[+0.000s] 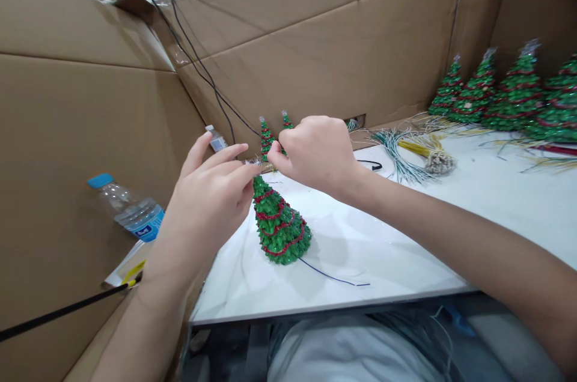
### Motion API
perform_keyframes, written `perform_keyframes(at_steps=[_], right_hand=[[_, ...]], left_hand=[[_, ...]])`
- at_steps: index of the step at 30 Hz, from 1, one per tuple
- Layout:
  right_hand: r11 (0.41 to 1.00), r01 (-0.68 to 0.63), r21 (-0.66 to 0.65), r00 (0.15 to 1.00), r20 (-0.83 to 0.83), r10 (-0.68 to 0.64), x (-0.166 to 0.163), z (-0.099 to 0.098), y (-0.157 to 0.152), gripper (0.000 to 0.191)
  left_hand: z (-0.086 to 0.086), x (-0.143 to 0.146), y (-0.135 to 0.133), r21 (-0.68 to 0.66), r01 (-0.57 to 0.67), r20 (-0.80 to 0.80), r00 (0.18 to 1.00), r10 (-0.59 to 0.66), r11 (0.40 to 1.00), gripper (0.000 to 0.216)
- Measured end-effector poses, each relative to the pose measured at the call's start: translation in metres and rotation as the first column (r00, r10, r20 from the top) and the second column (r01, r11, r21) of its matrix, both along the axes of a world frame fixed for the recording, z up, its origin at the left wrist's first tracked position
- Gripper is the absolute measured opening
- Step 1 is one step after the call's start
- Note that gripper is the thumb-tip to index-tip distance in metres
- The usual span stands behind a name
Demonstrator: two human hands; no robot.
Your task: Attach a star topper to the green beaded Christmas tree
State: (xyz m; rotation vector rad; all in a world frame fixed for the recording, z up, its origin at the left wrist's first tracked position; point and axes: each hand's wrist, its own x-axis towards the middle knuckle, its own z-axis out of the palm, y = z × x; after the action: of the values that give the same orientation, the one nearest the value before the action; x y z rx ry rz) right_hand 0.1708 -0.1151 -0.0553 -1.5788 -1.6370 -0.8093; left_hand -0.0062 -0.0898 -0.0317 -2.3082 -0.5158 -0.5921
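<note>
A small green Christmas tree wound with a red garland stands on the white table. Both of my hands meet at its top. My left hand pinches the silvery tip of the tree between thumb and fingers. My right hand is closed in a pinch on the same tip from the right. A thin dark wire trails from the tree's base across the table.
Two more small trees stand behind my hands, and several finished trees line the right. A bundle of green and yellow wires lies mid-table. A water bottle leans at left. Cardboard walls surround the table.
</note>
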Motion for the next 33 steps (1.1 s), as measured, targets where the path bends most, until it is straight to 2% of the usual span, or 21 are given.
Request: perform_keyframes(at_steps=[5,10,17,21,27,33], right_hand=[[1.000,-0.008,-0.022,1.000,-0.021,0.008,0.001,0.000,0.002,0.035],[0.999,-0.019,-0.034,0.999,-0.031,0.018,0.001,-0.001,0.003,0.035],[0.999,-0.020,-0.036,1.000,-0.007,0.020,0.001,-0.001,0.004,0.035],[0.999,-0.006,-0.032,1.000,0.011,0.007,0.001,-0.002,0.004,0.037],[0.999,0.002,-0.040,1.000,0.024,-0.001,0.001,-0.001,0.004,0.038],[0.997,-0.046,-0.058,0.998,0.028,0.047,0.001,0.005,-0.005,0.033]], left_hand=[[0.004,-0.001,0.012,0.038,0.134,-0.095,0.987,-0.130,0.990,0.026],[0.005,-0.001,0.013,0.067,0.129,-0.103,0.987,-0.122,0.989,0.022],[0.013,-0.007,0.012,-0.116,0.115,-0.103,0.987,-0.127,0.987,0.018],[0.015,-0.010,0.013,-0.215,0.102,-0.046,0.992,-0.114,0.971,0.014],[0.015,-0.012,0.012,-0.333,0.087,0.016,0.996,-0.087,0.939,0.023],[0.014,-0.011,0.013,-0.353,0.122,0.048,0.992,-0.112,0.927,0.024]])
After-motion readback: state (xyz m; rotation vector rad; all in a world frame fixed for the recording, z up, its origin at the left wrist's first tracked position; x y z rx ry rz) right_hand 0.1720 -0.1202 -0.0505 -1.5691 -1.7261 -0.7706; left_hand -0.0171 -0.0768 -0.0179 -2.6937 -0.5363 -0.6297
